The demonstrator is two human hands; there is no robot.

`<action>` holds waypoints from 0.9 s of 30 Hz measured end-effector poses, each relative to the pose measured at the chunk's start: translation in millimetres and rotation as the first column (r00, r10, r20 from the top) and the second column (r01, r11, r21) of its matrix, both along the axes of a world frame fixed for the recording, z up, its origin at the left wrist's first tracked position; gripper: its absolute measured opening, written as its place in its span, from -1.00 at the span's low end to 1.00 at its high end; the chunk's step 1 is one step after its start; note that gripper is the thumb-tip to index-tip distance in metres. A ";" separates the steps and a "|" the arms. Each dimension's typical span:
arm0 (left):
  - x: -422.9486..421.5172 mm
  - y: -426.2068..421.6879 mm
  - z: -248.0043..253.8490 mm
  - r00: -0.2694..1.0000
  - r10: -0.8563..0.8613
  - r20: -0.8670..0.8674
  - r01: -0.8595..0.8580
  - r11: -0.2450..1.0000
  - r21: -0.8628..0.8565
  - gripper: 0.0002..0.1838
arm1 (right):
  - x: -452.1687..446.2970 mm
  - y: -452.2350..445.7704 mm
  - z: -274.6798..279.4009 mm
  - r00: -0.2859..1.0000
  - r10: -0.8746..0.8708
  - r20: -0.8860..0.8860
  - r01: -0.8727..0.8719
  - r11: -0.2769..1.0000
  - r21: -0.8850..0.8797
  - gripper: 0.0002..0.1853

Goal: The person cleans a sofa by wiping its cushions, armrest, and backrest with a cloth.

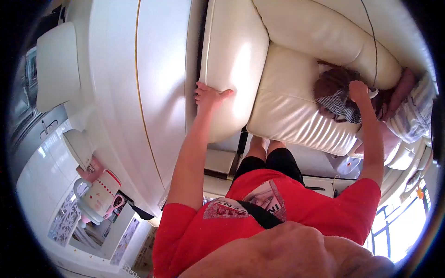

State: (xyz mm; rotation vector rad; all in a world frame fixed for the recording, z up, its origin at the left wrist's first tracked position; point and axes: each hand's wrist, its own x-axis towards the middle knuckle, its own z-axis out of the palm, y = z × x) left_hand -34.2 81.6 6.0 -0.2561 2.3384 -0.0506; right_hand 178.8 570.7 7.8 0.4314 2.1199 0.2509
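My left hand rests on the cream leather armrest of a sofa, thumb spread out and fingers at its outer edge, holding nothing. On the right, my right hand is closed beside a small white piece. A thin dark cord runs down towards it. What the fingers grip is hidden. Close to this hand, a black-and-white checked cloth lies against a brown, hair-like mass on the sofa seat. What looks like another person's arm and a striped cloth are just beyond.
A glossy white surface with a gold line runs along the left. Further left are a white pitcher with pink and red markings and a white chair back. A bright window shows at lower right.
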 end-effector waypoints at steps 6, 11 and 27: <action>-1.3 -0.1 2.7 0.999 -0.005 0.032 0.005 1.000 0.011 0.57 | -98.4 -98.7 -1.1 0.470 -0.027 -0.882 -0.352 0.911 -0.215 -0.81; -1.4 -0.9 -4.5 1.000 -0.011 0.021 0.011 1.000 0.009 0.57 | -247.6 -127.0 7.4 0.236 0.006 -0.972 -0.416 0.905 -0.096 -0.71; 3.1 -4.1 -7.3 0.997 -0.069 -0.041 0.071 0.997 0.040 0.58 | -118.4 -163.5 -164.7 0.466 -0.009 -0.885 -0.394 0.893 -0.217 -0.57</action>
